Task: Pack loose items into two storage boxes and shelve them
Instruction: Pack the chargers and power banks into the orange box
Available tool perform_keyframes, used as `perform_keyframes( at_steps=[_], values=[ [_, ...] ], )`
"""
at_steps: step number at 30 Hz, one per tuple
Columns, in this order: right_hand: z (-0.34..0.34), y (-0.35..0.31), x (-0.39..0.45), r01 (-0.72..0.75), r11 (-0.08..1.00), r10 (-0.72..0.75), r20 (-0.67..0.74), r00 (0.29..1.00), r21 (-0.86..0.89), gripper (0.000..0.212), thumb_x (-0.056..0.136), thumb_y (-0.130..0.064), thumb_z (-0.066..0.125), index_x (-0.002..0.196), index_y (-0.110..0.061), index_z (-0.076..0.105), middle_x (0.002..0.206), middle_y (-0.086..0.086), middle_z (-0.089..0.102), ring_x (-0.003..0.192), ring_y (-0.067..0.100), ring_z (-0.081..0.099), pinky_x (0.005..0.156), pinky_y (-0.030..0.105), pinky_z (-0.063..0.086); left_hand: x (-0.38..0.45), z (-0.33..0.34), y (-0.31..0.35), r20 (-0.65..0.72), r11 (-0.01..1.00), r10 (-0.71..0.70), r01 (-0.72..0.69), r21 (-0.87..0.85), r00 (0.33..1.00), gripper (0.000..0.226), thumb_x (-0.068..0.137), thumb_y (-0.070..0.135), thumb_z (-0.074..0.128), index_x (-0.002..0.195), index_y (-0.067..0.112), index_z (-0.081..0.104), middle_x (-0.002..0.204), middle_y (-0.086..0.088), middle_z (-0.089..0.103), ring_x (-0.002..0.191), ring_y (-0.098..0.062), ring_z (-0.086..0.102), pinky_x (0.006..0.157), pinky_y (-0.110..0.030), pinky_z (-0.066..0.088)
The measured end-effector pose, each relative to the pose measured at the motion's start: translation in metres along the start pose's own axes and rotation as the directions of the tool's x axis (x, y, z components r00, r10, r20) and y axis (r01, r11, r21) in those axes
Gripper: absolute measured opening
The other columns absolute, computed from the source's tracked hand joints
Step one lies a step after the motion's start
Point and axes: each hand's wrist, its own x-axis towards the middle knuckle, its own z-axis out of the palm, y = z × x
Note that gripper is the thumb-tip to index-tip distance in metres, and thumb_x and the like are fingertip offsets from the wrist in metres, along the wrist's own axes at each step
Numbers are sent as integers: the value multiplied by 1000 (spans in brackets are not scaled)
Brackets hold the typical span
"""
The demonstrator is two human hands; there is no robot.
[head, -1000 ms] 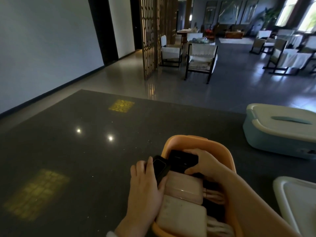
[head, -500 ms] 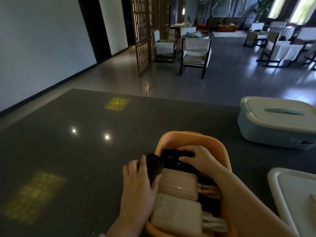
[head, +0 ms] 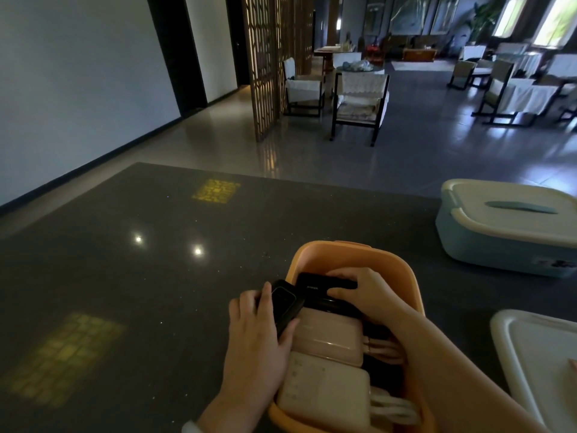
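Power banks are packed in an orange box on the worktop: left hand clamped on a black one, right hand gripping another.

Two bare arms come up from the bottom of the picture, around 6 o'clock. The left hand has no ring, no watch and no glove. At its wrist, right at the bottom edge, a small bit of pale cloth peeks out; it may be a sleeve cuff, but too little shows to be sure. The right hand and its long forearm are bare too.
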Motion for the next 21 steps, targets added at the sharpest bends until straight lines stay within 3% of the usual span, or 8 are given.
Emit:
perform_keyframes(
  at_steps=[3,7,11,15,18,21],
  values=[
    [-3,-9,-4,-11,997,10,-12,1000,-80,34,90,-32,62,124,-32,58,111,-14,65,96,-1,60,93,24,48,2,-2,0,1,998,44,-44,-43,999,77,88,52,56,151,24,21,127,12,23,119,-1,18,101,-19,35],
    [-11,-40,-13,72,997,-75,-185,980,-25,16,91,-32,61,107,-35,64,92,-21,65,82,-8,60,70,9,43,13,-5,3,-38,983,100,-104,-150,994,73,85,47,63,147,27,30,121,17,25,117,1,23,98,-21,37],
    [-17,-72,-23,82,987,-76,-50,996,136,8,91,-33,60,89,-39,65,76,-14,71,66,1,67,57,14,50,30,-3,10,-85,970,132,-146,-196,988,72,81,41,71,143,26,37,118,18,27,114,0,25,92,-15,32],
    [-27,-78,-28,-82,908,82,18,996,412,8,92,-23,61,92,-27,69,77,-1,73,64,14,69,57,20,53,40,1,19,-133,935,133,-169,-312,982,69,76,36,78,135,31,42,112,28,25,110,7,26,87,-7,31],
    [-31,-74,-31,-153,818,136,72,988,555,11,91,-18,62,96,-16,71,79,4,74,70,18,71,60,22,54,39,5,22,-90,907,169,-191,-375,981,72,79,43,74,133,46,27,112,37,18,115,9,23,88,-7,31],
    [-39,-67,-31,-161,834,201,-19,979,529,9,89,-20,65,96,-20,71,77,4,74,70,16,72,61,22,54,38,12,16,24,959,136,-125,-253,990,78,82,67,47,146,40,14,123,21,20,116,0,21,100,-22,23]
  ],
)
